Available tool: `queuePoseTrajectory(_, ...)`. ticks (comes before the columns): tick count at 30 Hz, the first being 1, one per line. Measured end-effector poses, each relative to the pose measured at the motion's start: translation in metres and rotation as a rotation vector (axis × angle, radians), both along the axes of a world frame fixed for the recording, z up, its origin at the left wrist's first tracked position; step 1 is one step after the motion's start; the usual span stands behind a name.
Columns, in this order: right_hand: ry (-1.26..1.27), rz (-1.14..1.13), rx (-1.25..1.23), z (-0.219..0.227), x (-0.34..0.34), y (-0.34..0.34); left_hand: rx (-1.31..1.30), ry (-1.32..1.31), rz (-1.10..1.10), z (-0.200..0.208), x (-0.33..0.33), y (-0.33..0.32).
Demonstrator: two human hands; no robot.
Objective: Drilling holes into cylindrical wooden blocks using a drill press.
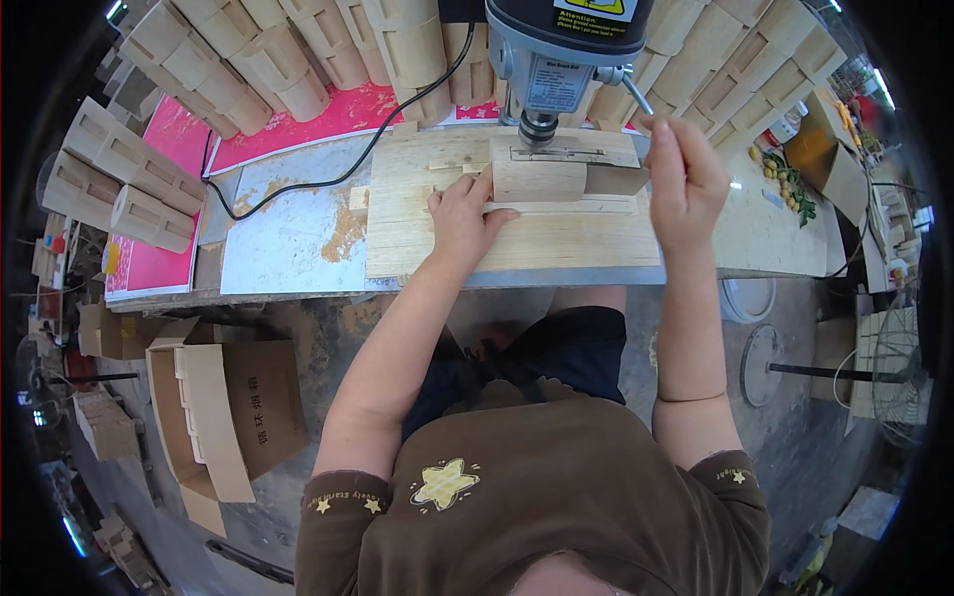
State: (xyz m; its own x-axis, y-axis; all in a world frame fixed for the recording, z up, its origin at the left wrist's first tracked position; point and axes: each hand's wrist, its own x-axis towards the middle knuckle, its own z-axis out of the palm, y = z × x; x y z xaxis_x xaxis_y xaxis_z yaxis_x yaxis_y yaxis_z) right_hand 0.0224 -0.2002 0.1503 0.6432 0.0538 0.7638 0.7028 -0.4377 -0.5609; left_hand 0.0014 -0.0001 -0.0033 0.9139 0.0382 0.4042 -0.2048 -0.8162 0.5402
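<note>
A pale wooden block with a rounded face [537, 181] lies on its side on a flat wooden board [407, 228] under the small bench drill [555, 84]. My left hand [462, 223] grips its left end, fingers at the edge and thumb along the near side. Right above the block's upper face is the drill chuck [538, 129]; whether the bit touches the wood I cannot tell. My right hand [688, 179] is closed around the drill's metal feed lever [638, 91], raised on the right side. Its palm hides the lever's end.
Stacks of hollowed wooden cylinders [283, 74] line the back of the bench, with more at the left [129, 179]. A black cable [373, 144] curves across the sawdust-strewn white sheet. An opened cardboard box [229, 412] stands on the floor at left, a fan [899, 368] at right.
</note>
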Motion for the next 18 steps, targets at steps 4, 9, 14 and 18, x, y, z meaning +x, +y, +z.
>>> queuePoseTrajectory(4, -0.125, -0.002, 0.066, -0.046, 0.008, 0.000, -0.001, 0.008, -0.003, 0.000, 0.001, -0.002)
queuePoseTrajectory(9, -0.225, -0.009, 0.048, -0.080, 0.025, 0.004, -0.008, 0.018, -0.015, -0.001, 0.003, -0.004)
queuePoseTrajectory(14, -0.238, 0.002, -0.040, -0.053, 0.016, -0.002, 0.007, 0.014, -0.003, 0.001, 0.002, 0.001)
queuePoseTrajectory(18, -0.166, -0.077, 0.011, 0.026, 0.034, 0.002, -0.002, 0.027, 0.006, -0.003, 0.001, 0.003)
